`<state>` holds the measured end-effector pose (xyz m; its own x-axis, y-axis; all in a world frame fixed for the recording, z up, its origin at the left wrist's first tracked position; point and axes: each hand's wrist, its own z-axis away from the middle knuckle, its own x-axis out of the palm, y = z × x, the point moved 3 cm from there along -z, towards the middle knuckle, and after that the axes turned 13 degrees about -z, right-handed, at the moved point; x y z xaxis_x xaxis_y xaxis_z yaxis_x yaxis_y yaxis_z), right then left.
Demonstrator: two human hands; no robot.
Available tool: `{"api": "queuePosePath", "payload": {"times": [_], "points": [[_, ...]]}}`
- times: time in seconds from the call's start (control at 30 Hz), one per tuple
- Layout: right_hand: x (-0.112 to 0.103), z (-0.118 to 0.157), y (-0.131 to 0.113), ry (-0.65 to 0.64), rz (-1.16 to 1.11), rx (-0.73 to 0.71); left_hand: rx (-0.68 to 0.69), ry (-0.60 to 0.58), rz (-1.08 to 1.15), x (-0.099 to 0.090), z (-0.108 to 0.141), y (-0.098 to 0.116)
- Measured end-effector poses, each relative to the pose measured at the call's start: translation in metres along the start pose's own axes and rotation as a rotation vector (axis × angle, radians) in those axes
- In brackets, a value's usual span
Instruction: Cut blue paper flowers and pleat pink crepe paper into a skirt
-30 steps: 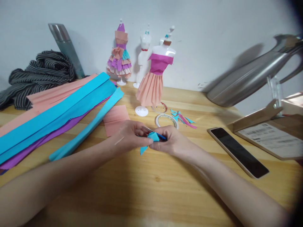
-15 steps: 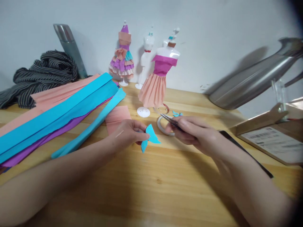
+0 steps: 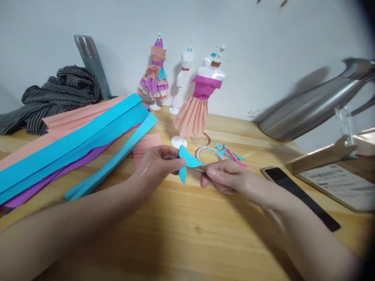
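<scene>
My left hand [image 3: 164,160] pinches a piece of bright blue crepe paper [image 3: 189,158] between thumb and fingers. One pointed flap spreads right, and a smaller one [image 3: 182,175] hangs below the thumb. My right hand [image 3: 225,175] is closed around a slim, pointed metal tool [image 3: 195,169]. Its tip reaches behind the blue paper, close to my left fingertips. The grip hides most of the tool, so I cannot tell whether it is tweezers or small scissors. Blue and magenta paper scraps [image 3: 231,154] lie beyond my right hand, beside a roll of tape [image 3: 200,154].
Long crepe paper strips [image 3: 96,134] lie at left before a striped cloth [image 3: 61,88] and a bottle [image 3: 93,64]. Dress forms, one in a pink pleated skirt [image 3: 193,113], stand by the wall. A phone [image 3: 304,199], cardboard box [image 3: 331,179] and metal jug [image 3: 304,103] are at right.
My right hand has moved left and slightly down, bringing the tool's tip from above the tape roll to the blue paper. My left hand still pinches the paper. The view has shifted slightly.
</scene>
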<state>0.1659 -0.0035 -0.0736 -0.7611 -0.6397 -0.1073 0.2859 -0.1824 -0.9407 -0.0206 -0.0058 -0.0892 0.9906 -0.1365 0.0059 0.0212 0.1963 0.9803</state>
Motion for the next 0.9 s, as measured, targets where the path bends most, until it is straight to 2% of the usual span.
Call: {"api": "queuePosePath", "payload": {"times": [0.37,0.73,0.9], "points": [[0.004,-0.003,0.001,0.053,-0.066,-0.034,-0.049,0.022,0.069,0.0,0.004,0.003],[0.005,-0.007,0.002,0.046,-0.062,-0.042,0.008,0.057,-0.011,-0.001,-0.004,-0.007],[0.005,-0.006,0.003,0.066,-0.057,-0.04,0.018,0.072,-0.074,-0.001,-0.002,-0.004]]}}
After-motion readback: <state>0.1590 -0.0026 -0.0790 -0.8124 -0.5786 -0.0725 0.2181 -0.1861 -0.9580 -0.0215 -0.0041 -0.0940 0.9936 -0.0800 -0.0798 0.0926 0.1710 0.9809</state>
